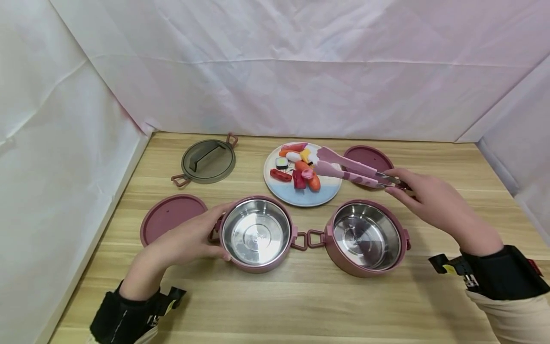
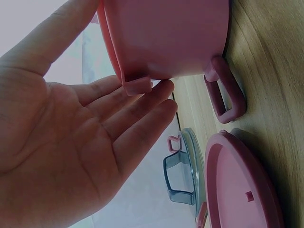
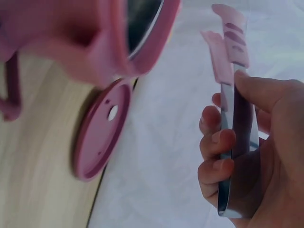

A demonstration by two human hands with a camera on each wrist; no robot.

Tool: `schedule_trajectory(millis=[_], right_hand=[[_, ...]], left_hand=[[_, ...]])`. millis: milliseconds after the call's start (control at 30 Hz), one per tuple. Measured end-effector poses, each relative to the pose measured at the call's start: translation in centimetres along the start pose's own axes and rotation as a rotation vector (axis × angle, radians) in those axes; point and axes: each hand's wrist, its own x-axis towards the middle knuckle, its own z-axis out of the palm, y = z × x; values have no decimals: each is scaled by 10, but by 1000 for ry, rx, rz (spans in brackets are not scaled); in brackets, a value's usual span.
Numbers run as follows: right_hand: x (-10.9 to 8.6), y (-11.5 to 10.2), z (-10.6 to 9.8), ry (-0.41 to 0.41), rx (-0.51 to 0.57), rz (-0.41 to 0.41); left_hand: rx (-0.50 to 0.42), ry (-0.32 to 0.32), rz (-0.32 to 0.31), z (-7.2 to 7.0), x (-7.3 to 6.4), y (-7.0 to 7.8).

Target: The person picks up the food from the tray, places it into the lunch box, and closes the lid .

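My right hand (image 1: 438, 203) grips a pair of tongs (image 3: 237, 109) with metal arms and pink tips, its fingers curled along one arm and the thumb on the other. In the head view the tips overlap the plate (image 1: 296, 198) of toy food, beside a yellow-and-white piece (image 1: 306, 155). My left hand (image 1: 189, 239) is at the left side of a pink pot (image 1: 256, 268) with a steel inside, thumb near the rim. In the left wrist view its fingers (image 2: 142, 111) extend loosely past a tab under the rim. A second pink pot (image 1: 365, 272) stands at right.
A glass lid (image 1: 210, 169) with pink side handles lies at the back left. One pink round lid (image 1: 167, 217) is left of my left hand, another (image 1: 374, 157) behind the right pot. White cloth (image 1: 279, 95) walls in the wooden table (image 1: 301, 310).
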Motion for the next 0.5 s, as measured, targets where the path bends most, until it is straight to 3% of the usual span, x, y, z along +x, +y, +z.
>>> schedule_trajectory(millis=[500], right_hand=[[18, -22, -7, 0, -164, -69]], left_hand=[[-14, -5, -16, 0, 0, 1]])
